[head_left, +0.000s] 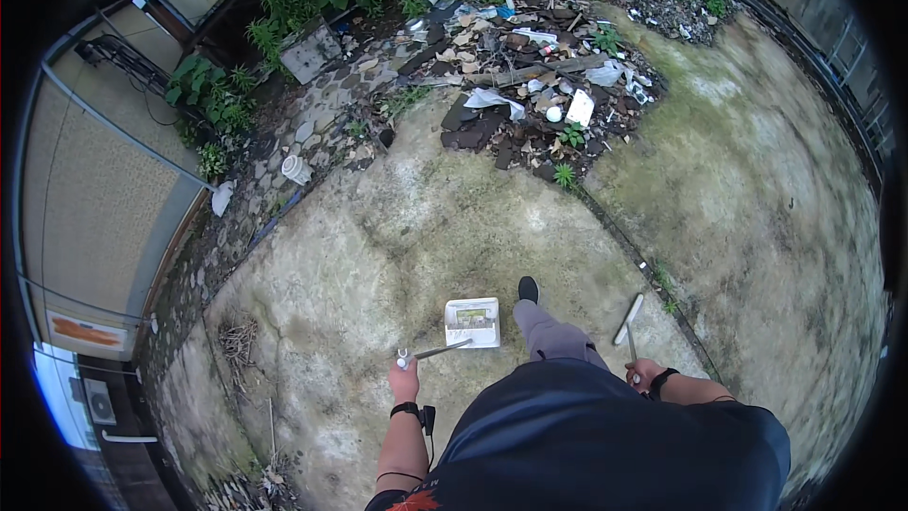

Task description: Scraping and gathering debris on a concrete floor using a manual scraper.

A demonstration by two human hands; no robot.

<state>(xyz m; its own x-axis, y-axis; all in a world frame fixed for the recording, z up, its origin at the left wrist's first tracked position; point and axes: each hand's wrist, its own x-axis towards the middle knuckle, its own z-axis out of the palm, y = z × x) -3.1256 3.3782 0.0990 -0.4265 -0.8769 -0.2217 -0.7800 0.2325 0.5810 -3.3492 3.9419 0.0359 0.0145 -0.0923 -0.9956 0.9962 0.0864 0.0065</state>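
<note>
My left hand [404,382] is closed round the top of a long handle, its white end poking up past the fingers. That handle runs to a white long-handled dustpan [482,335], held in front of my body above or on the concrete; I cannot tell which. Bits of something greenish show inside the pan. My right hand [644,375] grips the handle of a broom [628,319], whose narrow white head lies out to the right. The broom's handle is mostly foreshortened, and its bristles are hidden.
A heap of rubble and litter [549,85] lies ahead. Left of it are a white bucket-like container [296,169] and a white bag [222,199] on stony ground. Dry twigs [237,343] lie at left. A dark seam [615,227] crosses the mossy concrete. My shoe [528,290] is forward.
</note>
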